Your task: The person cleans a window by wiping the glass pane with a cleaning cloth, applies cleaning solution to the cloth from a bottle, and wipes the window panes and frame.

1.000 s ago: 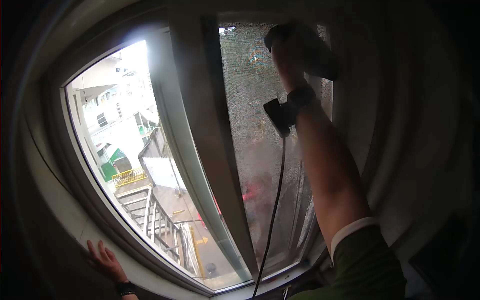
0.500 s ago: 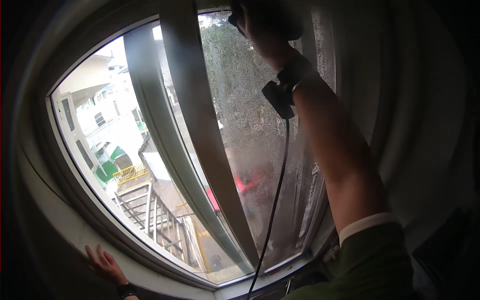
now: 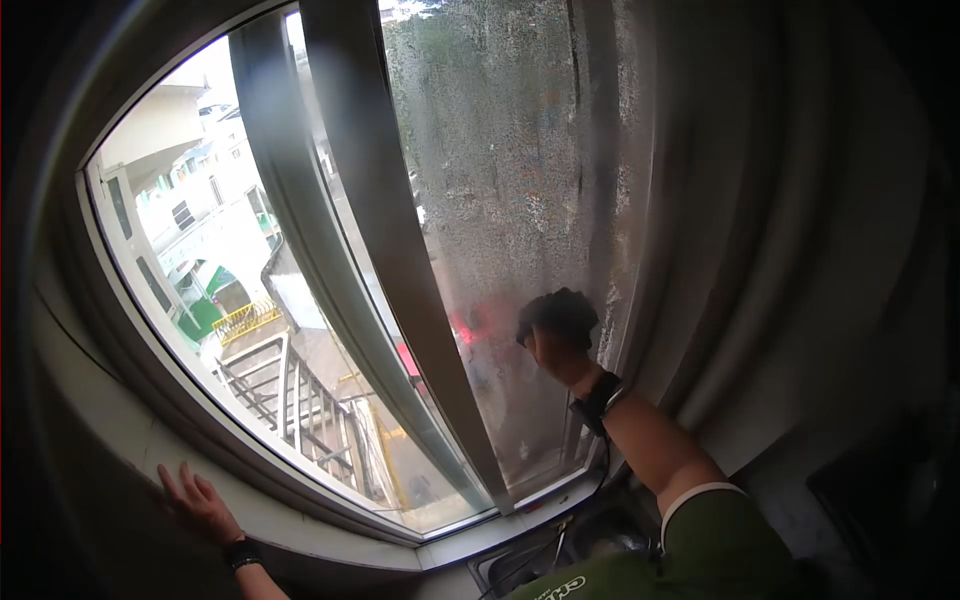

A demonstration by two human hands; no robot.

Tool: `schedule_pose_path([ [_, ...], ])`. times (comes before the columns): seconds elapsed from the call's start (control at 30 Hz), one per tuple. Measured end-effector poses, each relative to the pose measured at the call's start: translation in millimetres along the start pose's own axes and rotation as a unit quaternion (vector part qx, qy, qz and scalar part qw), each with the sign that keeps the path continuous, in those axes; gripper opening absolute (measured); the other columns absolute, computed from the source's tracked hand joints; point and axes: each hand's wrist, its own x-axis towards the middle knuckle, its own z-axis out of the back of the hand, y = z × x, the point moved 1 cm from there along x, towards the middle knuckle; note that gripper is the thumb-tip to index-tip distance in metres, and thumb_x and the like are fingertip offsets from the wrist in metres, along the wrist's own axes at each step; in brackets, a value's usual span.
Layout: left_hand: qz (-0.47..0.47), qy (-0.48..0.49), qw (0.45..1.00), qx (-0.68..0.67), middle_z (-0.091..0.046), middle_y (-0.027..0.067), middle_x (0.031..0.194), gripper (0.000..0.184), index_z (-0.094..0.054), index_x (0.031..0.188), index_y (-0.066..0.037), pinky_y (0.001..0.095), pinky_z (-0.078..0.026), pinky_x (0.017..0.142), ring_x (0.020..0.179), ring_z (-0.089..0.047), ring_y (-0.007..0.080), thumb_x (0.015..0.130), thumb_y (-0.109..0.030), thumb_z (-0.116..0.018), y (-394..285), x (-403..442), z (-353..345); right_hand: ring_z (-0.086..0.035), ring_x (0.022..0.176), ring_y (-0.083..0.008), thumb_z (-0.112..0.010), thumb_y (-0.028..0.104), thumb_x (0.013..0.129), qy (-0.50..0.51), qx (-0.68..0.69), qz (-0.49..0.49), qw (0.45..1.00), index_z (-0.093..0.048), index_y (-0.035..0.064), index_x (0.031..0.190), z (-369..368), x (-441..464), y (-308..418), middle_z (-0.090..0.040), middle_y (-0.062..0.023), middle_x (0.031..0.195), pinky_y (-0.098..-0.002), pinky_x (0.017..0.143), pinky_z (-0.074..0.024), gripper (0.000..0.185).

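Observation:
My right hand (image 3: 560, 358) is closed around a dark, bunched cloth (image 3: 562, 310) against the lower part of the wet, streaky window pane (image 3: 490, 150). The cloth hides most of the fingers. A black band (image 3: 598, 400) circles that wrist. At the lower left, my left hand (image 3: 203, 508) rests with its fingers apart on the pale ledge (image 3: 300, 545) beside the window frame; it holds nothing. A dark band (image 3: 241, 552) sits on the left wrist too.
A wide upright window bar (image 3: 375, 200) separates the wet pane from the clearer glass on the left. Outside are a metal frame structure (image 3: 290, 390) and a yellow railing (image 3: 245, 320). Below the window, a dark sink-like basin (image 3: 610, 535) is partly hidden by my shirt.
My right hand has come down with the cloth from the top of the pane to its lower part. The view has shifted slightly. My left hand stays on the ledge.

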Motion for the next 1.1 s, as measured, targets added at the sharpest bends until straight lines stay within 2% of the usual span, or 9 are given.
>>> schedule_pose_path([
  [0.07, -0.003, -0.002, 1.000, -0.022, -0.045, 0.0070, 0.141, 0.039, -0.057, 0.119, -0.018, 0.0512, -0.038, 0.100, 0.118, -0.054, 0.0280, 0.084, -0.004, -0.063, 2.6, -2.2, -2.1, -0.053, 0.077, -0.0296, -0.069, 0.021, 0.063, 0.011, -0.003, 0.003, 1.000, -0.061, 0.0157, 0.074, -8.8, -24.0, -3.1, -0.058, -0.0059, 0.077, -0.0430, 0.072, -0.0387, 0.015],
  [0.17, -0.016, -0.012, 1.000, -0.017, -0.046, 0.0061, 0.139, 0.039, -0.058, 0.118, -0.020, 0.0512, -0.039, 0.099, 0.119, -0.053, 0.0276, 0.082, -0.005, -0.066, 0.5, 2.3, -1.2, -0.054, 0.086, -0.0322, -0.068, 0.016, 0.064, 0.045, 0.055, -0.011, 0.997, -0.061, 0.0092, 0.082, -9.4, -44.5, -6.5, -0.058, -0.0136, 0.087, -0.0453, 0.078, -0.0389, 0.021],
  [0.23, -0.029, -0.025, 0.999, 0.004, -0.047, 0.0055, 0.138, 0.039, -0.059, 0.116, -0.022, 0.0515, -0.041, 0.097, 0.118, -0.053, 0.0277, 0.080, -0.008, -0.068, -1.3, 10.9, 1.9, -0.056, 0.083, -0.0314, -0.068, 0.014, 0.064, -0.060, 0.126, 0.014, 0.990, -0.061, 0.0100, 0.081, -3.0, -36.2, -14.3, -0.060, -0.0105, 0.086, -0.0438, 0.077, -0.0411, 0.019],
  [0.37, -0.080, -0.017, 0.994, 0.072, -0.048, 0.0059, 0.135, 0.039, -0.059, 0.116, -0.025, 0.0497, -0.046, 0.088, 0.115, -0.055, 0.0269, 0.080, -0.015, -0.071, 4.4, 11.7, 0.4, -0.063, 0.090, -0.0294, -0.071, 0.019, 0.081, -0.079, 0.169, -0.004, 0.982, -0.064, 0.0078, 0.106, -1.3, 11.5, -39.2, -0.064, -0.0122, 0.097, -0.0343, 0.080, -0.0498, 0.028],
  [0.57, -0.146, -0.032, 0.977, 0.150, -0.049, 0.0021, 0.131, 0.037, -0.060, 0.115, -0.031, 0.0456, -0.046, 0.081, 0.112, -0.056, 0.0208, 0.081, -0.027, -0.072, 14.9, 22.2, -12.9, -0.055, 0.091, -0.0328, -0.062, 0.010, 0.079, -0.242, -0.003, -0.015, 0.970, -0.063, 0.0052, 0.104, -38.8, -1.2, -43.7, -0.062, -0.0120, 0.094, -0.0438, 0.086, -0.0420, 0.026],
  [0.63, -0.165, -0.047, 0.972, 0.160, -0.050, 0.0038, 0.129, 0.036, -0.060, 0.115, -0.031, 0.0463, -0.045, 0.082, 0.111, -0.056, 0.0212, 0.081, -0.029, -0.072, 27.7, 21.1, -20.8, -0.055, 0.091, -0.0309, -0.061, 0.012, 0.079, -0.187, -0.067, -0.039, 0.979, -0.062, 0.0058, 0.099, -40.9, -24.0, -34.9, -0.061, -0.0129, 0.094, -0.0433, 0.082, -0.0436, 0.020],
  [0.87, -0.207, -0.059, 0.962, 0.167, -0.056, 0.0057, 0.122, 0.027, -0.066, 0.106, -0.032, 0.0519, -0.039, 0.086, 0.108, -0.056, 0.0219, 0.080, -0.037, -0.072, 78.3, 24.9, -35.8, -0.058, 0.099, -0.0336, -0.061, 0.013, 0.085, -0.007, 0.092, -0.158, 0.983, -0.056, 0.0005, 0.113, -130.5, -189.3, -5.7, -0.060, -0.0171, 0.104, -0.0425, 0.089, -0.0439, 0.031],
  [1.0, -0.223, -0.027, 0.944, 0.242, -0.065, 0.0018, 0.105, 0.022, -0.071, 0.099, -0.027, 0.0446, -0.046, 0.082, 0.099, -0.060, 0.0220, 0.079, -0.037, -0.073, 100.2, 32.1, -34.9, -0.053, 0.107, -0.0367, -0.059, 0.010, 0.086, 0.060, 0.119, -0.234, 0.963, -0.053, -0.0005, 0.117, -181.5, -291.5, 41.6, -0.059, -0.0210, 0.105, -0.0418, 0.094, -0.0406, 0.033],
  [1.1, -0.233, -0.028, 0.962, 0.141, -0.070, 0.0038, 0.097, 0.020, -0.072, 0.099, -0.020, 0.0368, -0.053, 0.076, 0.088, -0.066, 0.0251, 0.082, -0.031, -0.072, 110.0, 39.5, -41.5, -0.054, 0.106, -0.0373, -0.056, 0.009, 0.088, 0.111, 0.098, -0.224, 0.963, -0.052, -0.0012, 0.118, -206.5, -360.9, 69.6, -0.058, -0.0211, 0.106, -0.0417, 0.094, -0.0408, 0.031],
])
